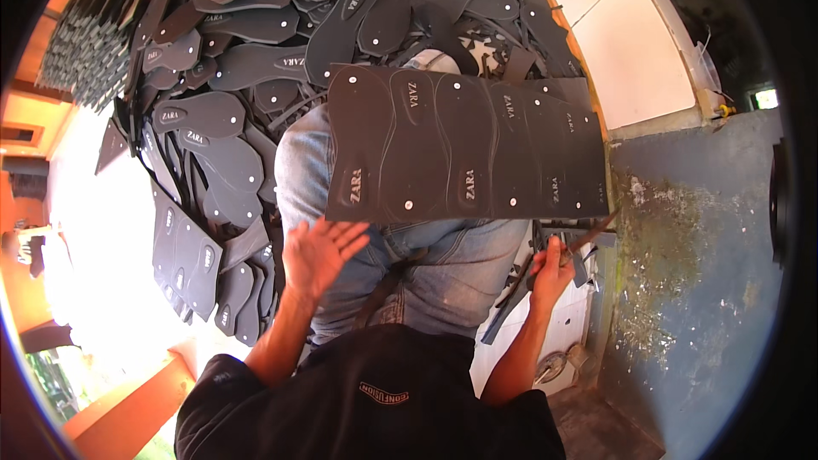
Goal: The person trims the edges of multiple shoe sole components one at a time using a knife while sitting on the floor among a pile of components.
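A dark sheet point(486, 149) printed with several sole outlines and white dots lies across my jeans-clad thighs. Just below its near left corner is my left hand point(324, 254), palm turned up and fingers spread, with nothing in it. My right hand point(552, 273) is closed around a knife point(588, 236) beside my right thigh. The thin blade, brownish in this light, points up and to the right, close to the sheet's near right corner. The handle is mostly hidden in my fingers.
Loose cut soles point(256, 64) are heaped ahead and to my left. A stack of dark pieces point(94, 34) stands at the far left. On the right are a pale tiled ledge point(635, 43) and a stained blue-grey wall point(690, 247). Dark offcuts point(505, 300) lie under my right forearm.
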`<action>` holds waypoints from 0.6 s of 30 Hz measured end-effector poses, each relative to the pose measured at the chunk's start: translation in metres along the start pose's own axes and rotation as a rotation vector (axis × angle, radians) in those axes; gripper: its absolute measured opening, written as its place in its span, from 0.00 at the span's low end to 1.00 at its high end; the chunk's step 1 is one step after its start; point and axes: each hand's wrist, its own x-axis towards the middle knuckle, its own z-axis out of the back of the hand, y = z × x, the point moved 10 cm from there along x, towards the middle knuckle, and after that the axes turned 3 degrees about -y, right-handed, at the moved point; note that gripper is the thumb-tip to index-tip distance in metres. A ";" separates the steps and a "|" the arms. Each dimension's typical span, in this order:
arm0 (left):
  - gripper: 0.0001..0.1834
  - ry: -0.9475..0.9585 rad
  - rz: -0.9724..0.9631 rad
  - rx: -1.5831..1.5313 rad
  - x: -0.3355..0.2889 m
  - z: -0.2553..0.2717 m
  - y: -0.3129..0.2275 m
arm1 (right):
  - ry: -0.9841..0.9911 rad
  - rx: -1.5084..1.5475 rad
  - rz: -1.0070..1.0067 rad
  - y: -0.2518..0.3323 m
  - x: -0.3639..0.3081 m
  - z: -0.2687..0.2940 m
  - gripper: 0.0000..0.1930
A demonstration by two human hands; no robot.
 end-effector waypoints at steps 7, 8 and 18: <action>0.28 -0.079 0.106 0.444 0.061 -0.008 -0.014 | -0.071 0.409 -0.313 -0.019 0.019 -0.034 0.19; 0.28 -0.053 0.095 0.461 0.055 -0.015 -0.014 | -0.053 0.431 -0.311 -0.016 0.025 -0.038 0.18; 0.17 -0.280 0.073 0.272 -0.038 -0.014 0.025 | 0.254 0.521 -0.080 0.086 0.059 -0.072 0.10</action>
